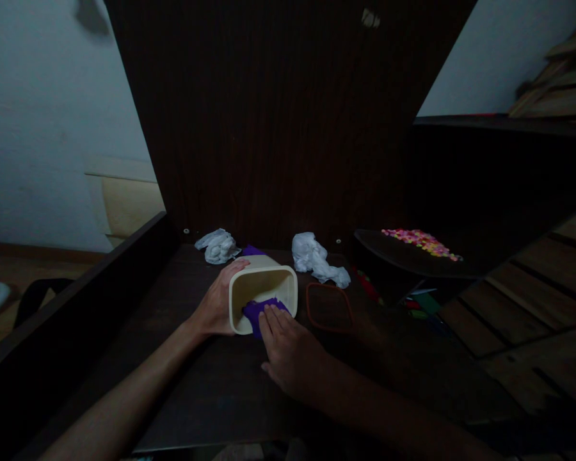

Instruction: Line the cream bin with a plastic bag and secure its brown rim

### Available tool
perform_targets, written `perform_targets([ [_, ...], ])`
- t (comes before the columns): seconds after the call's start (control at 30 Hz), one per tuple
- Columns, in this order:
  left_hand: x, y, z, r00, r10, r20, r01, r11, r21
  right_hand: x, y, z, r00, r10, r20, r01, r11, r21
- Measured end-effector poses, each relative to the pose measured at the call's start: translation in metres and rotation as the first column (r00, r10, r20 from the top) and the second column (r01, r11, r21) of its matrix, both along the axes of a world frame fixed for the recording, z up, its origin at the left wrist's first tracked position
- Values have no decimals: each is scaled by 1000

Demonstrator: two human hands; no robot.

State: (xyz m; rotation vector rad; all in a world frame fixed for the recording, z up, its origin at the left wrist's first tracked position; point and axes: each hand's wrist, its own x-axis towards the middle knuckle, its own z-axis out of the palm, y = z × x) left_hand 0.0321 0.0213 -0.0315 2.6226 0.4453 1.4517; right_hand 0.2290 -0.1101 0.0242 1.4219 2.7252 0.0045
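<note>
A cream-coloured plastic container (288, 282) lies tipped on its side, its squarish mouth facing me. Along its left wall my left hand (216, 304) is wrapped, holding it. A purple cloth (255, 314) rests on the lower inside wall and hangs a little over the rim. My right hand (290, 355) has its fingers together on this cloth at the mouth. What lies deeper inside is too dark to make out. Right of the container is a brown rectangular lid or frame (329, 308), lying flat. Another bit of purple (253, 250) shows behind the container.
Crumpled white plastic bags lie at the back, one on the left (218, 246) and one on the right (314, 259). A dark raised side board (77, 320) borders the left. At right stands a dark curved holder (384, 253) near pink and yellow beads or flowers (422, 242).
</note>
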Motion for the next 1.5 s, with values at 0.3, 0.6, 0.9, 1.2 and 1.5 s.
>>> perform_targets([
  [0.3,2,-1,3,999,30,-20,-30,999,30,8,19,1,989,-76,124,68,995,68],
  [0.6,0,-1,2,1000,18,-5,-18,999,35,-1,15,15,994,87,-61,-87,996,-1],
  [0.9,-1,0,5,1000,13,-7,-13,999,46,-6,17,13,994,78,-70,-81,996,-41],
  [1.2,4,-1,9,1000,-16,12,16,999,32,6,28,33,989,-85,120,95,992,-83],
  [1.5,4,-1,9,998,-38,55,36,999,34,8,46,15,947,-38,319,49,998,-27],
])
